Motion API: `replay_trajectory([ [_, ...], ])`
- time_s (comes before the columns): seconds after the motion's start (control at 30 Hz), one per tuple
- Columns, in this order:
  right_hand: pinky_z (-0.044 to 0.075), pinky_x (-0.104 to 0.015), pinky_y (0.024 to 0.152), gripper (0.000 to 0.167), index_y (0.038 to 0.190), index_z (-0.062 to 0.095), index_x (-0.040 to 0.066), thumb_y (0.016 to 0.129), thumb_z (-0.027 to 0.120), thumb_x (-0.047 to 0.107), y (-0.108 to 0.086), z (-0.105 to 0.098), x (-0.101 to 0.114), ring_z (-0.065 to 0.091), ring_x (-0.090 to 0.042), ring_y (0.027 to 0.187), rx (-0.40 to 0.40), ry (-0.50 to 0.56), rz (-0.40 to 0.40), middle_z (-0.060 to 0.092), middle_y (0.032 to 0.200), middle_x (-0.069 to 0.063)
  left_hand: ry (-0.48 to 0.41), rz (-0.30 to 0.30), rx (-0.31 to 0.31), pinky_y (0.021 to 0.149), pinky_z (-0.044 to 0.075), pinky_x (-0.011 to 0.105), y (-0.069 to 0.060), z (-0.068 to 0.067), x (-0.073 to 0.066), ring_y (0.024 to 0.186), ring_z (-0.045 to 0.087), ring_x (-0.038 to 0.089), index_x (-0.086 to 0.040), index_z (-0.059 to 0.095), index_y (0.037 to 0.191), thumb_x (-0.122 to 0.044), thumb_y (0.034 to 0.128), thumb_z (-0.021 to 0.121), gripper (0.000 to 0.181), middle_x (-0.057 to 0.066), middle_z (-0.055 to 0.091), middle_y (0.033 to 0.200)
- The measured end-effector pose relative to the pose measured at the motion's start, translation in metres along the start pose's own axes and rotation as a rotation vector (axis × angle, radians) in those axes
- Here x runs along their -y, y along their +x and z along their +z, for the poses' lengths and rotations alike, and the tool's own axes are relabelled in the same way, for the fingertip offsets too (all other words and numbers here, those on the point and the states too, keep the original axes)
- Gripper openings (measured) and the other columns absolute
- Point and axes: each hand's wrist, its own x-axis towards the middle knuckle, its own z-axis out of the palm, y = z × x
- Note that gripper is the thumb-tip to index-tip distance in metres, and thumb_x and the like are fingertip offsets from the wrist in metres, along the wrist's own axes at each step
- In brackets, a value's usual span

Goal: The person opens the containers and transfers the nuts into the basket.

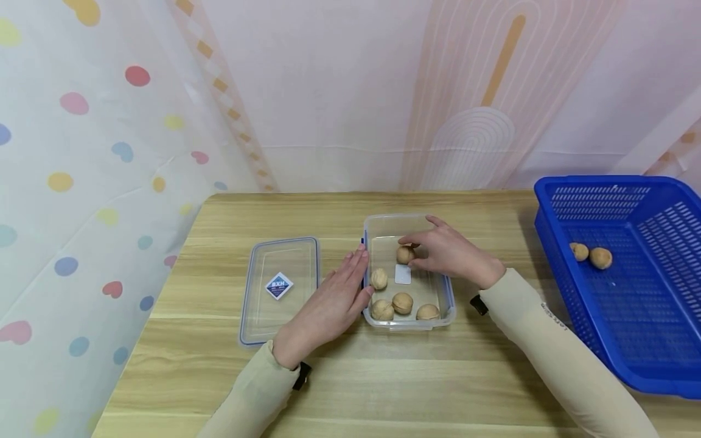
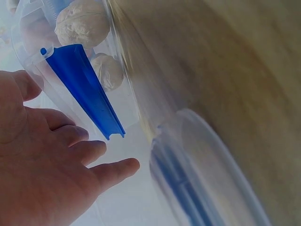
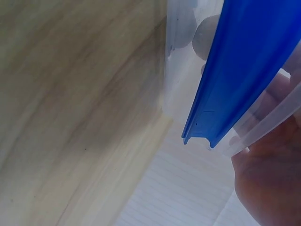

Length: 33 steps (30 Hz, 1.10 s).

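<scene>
In the head view a clear plastic box (image 1: 389, 228) with blue side clips stands on the table and holds several walnuts (image 1: 402, 303). My right hand (image 1: 446, 249) reaches over the box's right wall and grips one walnut (image 1: 405, 254) between thumb and fingers, low inside. Straight-fingered, my left hand (image 1: 334, 298) lies along the box's left side. In the left wrist view its fingers are beside a hanging blue clip (image 2: 87, 89); whether they touch the box there I cannot tell. The right wrist view shows another blue clip (image 3: 240, 66) partly covering the right hand (image 3: 270, 174).
The box's clear lid (image 1: 257, 322), edged in blue and bearing a diamond label (image 1: 279, 285), lies left of the box. A blue basket (image 1: 566, 292) stands at the right with two walnuts (image 1: 600, 258) in it. A small white card (image 1: 403, 274) lies in the box.
</scene>
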Motion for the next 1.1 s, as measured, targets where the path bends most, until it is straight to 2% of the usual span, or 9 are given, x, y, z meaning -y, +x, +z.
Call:
replay_trajectory([
  [0.4, 0.011, -0.057, 0.126, 0.053, 0.129, 0.071, 0.002, 0.084, 0.088, 0.024, 0.0030, -0.0021, 0.0057, 0.068, -0.029, 0.119, 0.030, -0.006, 0.043, 0.073, 0.125, -0.012, -0.004, 0.001, -0.006, 0.121, 0.027, 0.062, -0.0016, -0.0013, -0.0001, 0.158, 0.015, 0.031, -0.002, 0.016, 0.165, -0.034, 0.1130, 0.041, 0.066, 0.010, 0.010, 0.173],
  [0.67, 0.010, -0.055, 0.127, 0.045, 0.125, 0.073, 0.004, 0.085, 0.087, 0.022, 0.0061, -0.0021, 0.0074, 0.068, -0.029, 0.120, 0.046, -0.014, 0.066, 0.075, 0.123, -0.009, -0.010, 0.007, -0.016, 0.120, 0.027, 0.063, -0.0020, -0.0022, -0.0001, 0.157, 0.015, 0.032, -0.001, 0.016, 0.164, -0.033, 0.1127, 0.043, 0.067, 0.011, 0.010, 0.172],
  [0.9, 0.012, -0.056, 0.126, 0.038, 0.122, 0.075, 0.003, 0.087, 0.085, 0.017, 0.0013, -0.0012, 0.0022, 0.070, -0.028, 0.116, -0.019, 0.059, 0.018, 0.076, 0.120, -0.009, 0.001, -0.001, 0.011, 0.121, 0.026, 0.062, -0.0008, -0.0027, -0.0004, 0.157, 0.013, 0.031, -0.003, 0.013, 0.164, -0.034, 0.1136, 0.039, 0.065, 0.008, 0.007, 0.172],
  [1.1, 0.016, -0.057, 0.126, 0.038, 0.125, 0.073, 0.000, 0.090, 0.082, 0.014, -0.0024, -0.0004, -0.0008, 0.068, -0.029, 0.119, -0.059, 0.091, -0.015, 0.074, 0.124, -0.012, 0.004, -0.005, 0.018, 0.121, 0.026, 0.061, -0.0003, -0.0021, -0.0012, 0.157, 0.011, 0.029, -0.004, 0.012, 0.165, -0.036, 0.1136, 0.038, 0.066, 0.007, 0.006, 0.172],
])
